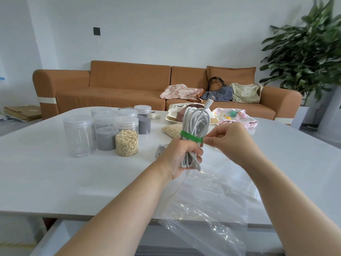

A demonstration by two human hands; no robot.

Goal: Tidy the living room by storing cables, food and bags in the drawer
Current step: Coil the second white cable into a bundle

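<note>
A coiled white cable [196, 122] stands upright above the white table [55, 174], its plug end pointing up. My left hand [180, 156] grips the lower part of the coil. A green strap [190, 137] runs round the coil's middle, and my right hand [227, 140] pinches the strap's end at the coil's right side. A clear plastic bag [208, 209] lies on the table below both hands and hangs over the front edge. A white charger block [160, 150] peeks out behind my left wrist.
Several clear lidded jars [79, 135], some holding oats [127, 142] or grey powder, stand at the left. A packet of oats [171, 130] and cloth bags [234, 117] lie at the table's back. More bags [245, 92] sit on the brown sofa [129, 80]. A plant [310, 52] stands at the right.
</note>
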